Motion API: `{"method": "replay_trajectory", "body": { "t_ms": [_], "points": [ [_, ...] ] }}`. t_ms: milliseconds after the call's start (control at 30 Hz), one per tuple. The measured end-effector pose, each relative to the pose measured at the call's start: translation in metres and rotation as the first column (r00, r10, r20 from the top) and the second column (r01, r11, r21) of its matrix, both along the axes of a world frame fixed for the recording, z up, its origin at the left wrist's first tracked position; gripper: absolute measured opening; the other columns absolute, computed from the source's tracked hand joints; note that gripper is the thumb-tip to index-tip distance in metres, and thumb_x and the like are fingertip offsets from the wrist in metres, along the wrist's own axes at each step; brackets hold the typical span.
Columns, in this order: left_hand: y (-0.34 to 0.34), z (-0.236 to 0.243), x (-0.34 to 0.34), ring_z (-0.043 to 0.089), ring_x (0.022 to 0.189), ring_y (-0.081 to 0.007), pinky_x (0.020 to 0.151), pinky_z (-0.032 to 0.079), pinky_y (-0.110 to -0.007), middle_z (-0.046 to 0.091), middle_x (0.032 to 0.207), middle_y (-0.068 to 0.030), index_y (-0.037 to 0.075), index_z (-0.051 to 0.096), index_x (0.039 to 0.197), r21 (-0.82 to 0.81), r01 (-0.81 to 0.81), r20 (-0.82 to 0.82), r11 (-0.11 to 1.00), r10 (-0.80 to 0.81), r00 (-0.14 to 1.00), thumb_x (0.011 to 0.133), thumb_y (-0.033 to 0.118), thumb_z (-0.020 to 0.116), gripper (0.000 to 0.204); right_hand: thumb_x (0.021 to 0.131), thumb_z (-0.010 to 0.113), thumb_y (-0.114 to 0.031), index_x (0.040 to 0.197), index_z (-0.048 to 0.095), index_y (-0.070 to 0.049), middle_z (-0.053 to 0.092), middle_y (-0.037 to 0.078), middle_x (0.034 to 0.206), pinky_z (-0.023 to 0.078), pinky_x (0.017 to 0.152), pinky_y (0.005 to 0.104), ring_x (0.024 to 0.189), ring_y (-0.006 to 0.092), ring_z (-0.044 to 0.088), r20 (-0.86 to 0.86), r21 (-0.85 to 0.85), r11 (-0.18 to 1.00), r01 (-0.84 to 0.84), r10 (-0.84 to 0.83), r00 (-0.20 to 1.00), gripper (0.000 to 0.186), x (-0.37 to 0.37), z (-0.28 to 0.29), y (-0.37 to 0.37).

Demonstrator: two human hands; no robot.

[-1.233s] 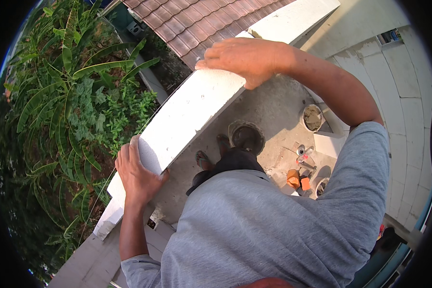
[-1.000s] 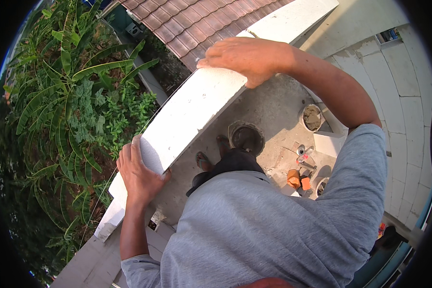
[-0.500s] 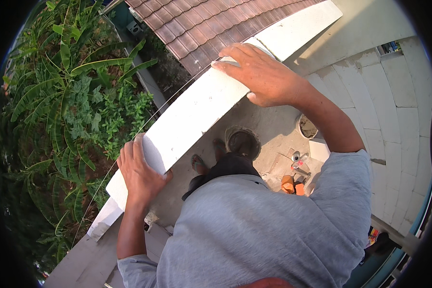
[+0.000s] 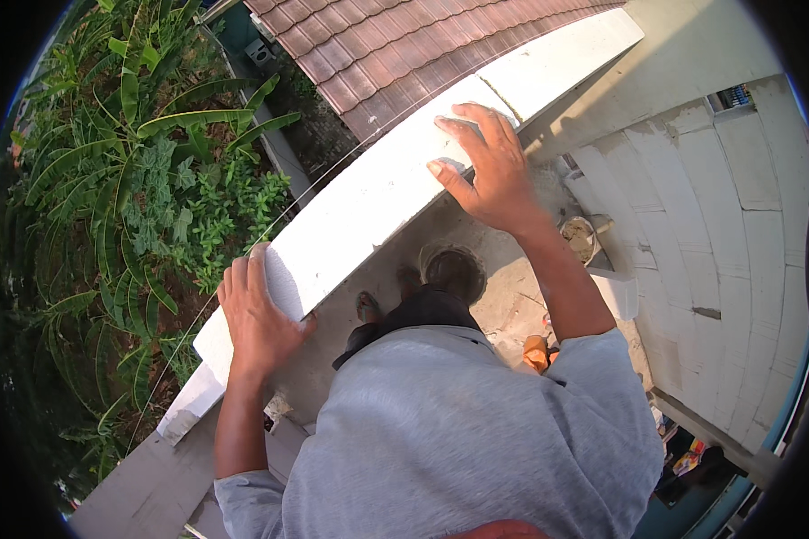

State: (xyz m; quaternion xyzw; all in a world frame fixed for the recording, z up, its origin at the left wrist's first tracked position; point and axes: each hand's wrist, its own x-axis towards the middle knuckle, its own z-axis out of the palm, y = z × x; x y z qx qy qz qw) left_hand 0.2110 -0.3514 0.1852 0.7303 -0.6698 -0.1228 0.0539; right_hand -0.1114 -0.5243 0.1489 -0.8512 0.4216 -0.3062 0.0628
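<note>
A long white block [image 4: 377, 193] lies on top of a low wall, running from lower left to upper right. My left hand [image 4: 256, 319] presses against the block's near end, fingers spread over its end face. My right hand [image 4: 485, 166] lies flat on the block's top face farther along, fingers apart. A thin taut string [image 4: 333, 171] runs along the block's outer edge. A second white block [image 4: 575, 54] continues the row beyond it.
A grey concrete floor lies below, with a dark round bucket [image 4: 454, 269], a small tub of mortar [image 4: 580, 238] and a loose white block [image 4: 616, 292]. A white block wall [image 4: 719, 234] rises at the right. Green plants [image 4: 144, 180] and a tiled roof [image 4: 404, 45] lie beyond the wall.
My right hand slid back along the block's top toward me. My left hand stays at the near end. The view has shifted slightly.
</note>
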Motion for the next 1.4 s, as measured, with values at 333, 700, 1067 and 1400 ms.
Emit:
{"method": "replay_trajectory", "body": {
  "t_ms": [333, 700, 1067, 1400],
  "points": [
    [0.051, 0.023, 0.057, 0.07, 0.114, -0.0333, 0.099, 0.055, -0.042, 0.073, 0.12, -0.0173, 0.009, 0.069, 0.131, -0.359, 0.002, -0.409, 0.933, -0.16, 0.899, 0.076, 0.035, 0.09, 0.064, 0.097, 0.069, -0.036, 0.137, 0.066, -0.013, 0.055, 0.012, 0.143, 0.035, 0.116, 0.0487, 0.136, 0.0331, 0.046, -0.071, 0.016, 0.999, 0.031, -0.029, 0.997, 0.046, 0.008, -0.009, 0.007],
    [0.177, -0.086, 0.144, 0.052, 0.131, -0.0371, 0.107, 0.045, -0.05, 0.053, 0.138, -0.0197, 0.001, 0.054, 0.139, -0.318, -0.298, -0.339, 0.9, 0.185, 0.922, 0.054, 0.049, 0.101, 0.108, 0.101, 0.061, -0.032, 0.134, 0.067, -0.012, 0.057, 0.015, 0.142, 0.034, 0.118, 0.0464, 0.137, 0.0318, 0.048, -0.032, -0.043, 0.996, 0.079, -0.08, 0.996, 0.039, 0.0, -0.028, -0.009],
    [0.148, -0.178, 0.173, 0.059, 0.121, -0.0348, 0.103, 0.049, -0.044, 0.059, 0.132, -0.0146, 0.011, 0.062, 0.131, 0.031, -0.138, -0.509, 0.99, 0.135, 0.85, 0.064, 0.031, 0.094, 0.077, 0.102, 0.058, -0.026, 0.128, 0.07, -0.011, 0.062, 0.013, 0.135, 0.038, 0.115, 0.0434, 0.133, 0.0301, 0.053, -0.025, -0.155, 0.985, 0.078, -0.083, 0.996, 0.032, 0.009, -0.037, -0.014],
    [0.139, -0.159, 0.169, 0.064, 0.113, -0.029, 0.101, 0.051, -0.041, 0.068, 0.12, -0.0081, 0.012, 0.065, 0.126, 0.018, -0.074, -0.469, 0.997, 0.074, 0.88, 0.066, 0.027, 0.091, 0.067, 0.099, 0.06, -0.024, 0.125, 0.071, -0.012, 0.064, 0.011, 0.133, 0.039, 0.114, 0.0418, 0.129, 0.029, 0.055, 0.021, -0.168, 0.98, 0.11, -0.108, 0.994, 0.031, 0.011, -0.04, -0.012]
  ]
}}
